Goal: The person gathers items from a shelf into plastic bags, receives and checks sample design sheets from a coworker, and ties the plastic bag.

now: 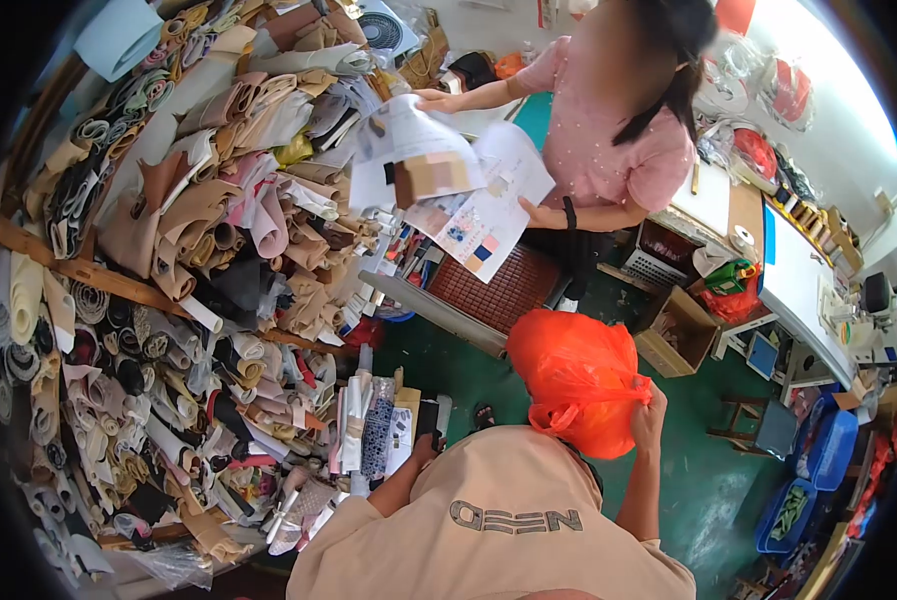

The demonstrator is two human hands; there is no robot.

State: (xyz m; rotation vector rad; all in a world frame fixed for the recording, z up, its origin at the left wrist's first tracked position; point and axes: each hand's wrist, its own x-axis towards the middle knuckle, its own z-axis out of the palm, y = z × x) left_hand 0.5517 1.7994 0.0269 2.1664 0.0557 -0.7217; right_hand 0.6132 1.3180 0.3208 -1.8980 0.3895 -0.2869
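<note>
My right hand (650, 412) is closed around the gathered neck of a full red plastic bag (574, 375), which hangs in front of my body. Low on the other side, my left hand (425, 450) is beside a dark, flat-looking piece (428, 416) at the end of a row of upright rolls (376, 425). Its fingers are too small and dark to make out, so whether it grips that piece is unclear. Across from me a person in a pink top (608, 130) holds paper sheets (483, 205) with colour swatches in both hands.
Shelves crammed with rolled material (198, 220) fill the left side. A brown woven-look seat or panel (493, 290) lies ahead. To the right are a cardboard box (675, 335), a long worktable (798, 270), a stool (763, 425) and blue bins (828, 445) on the green floor (688, 500).
</note>
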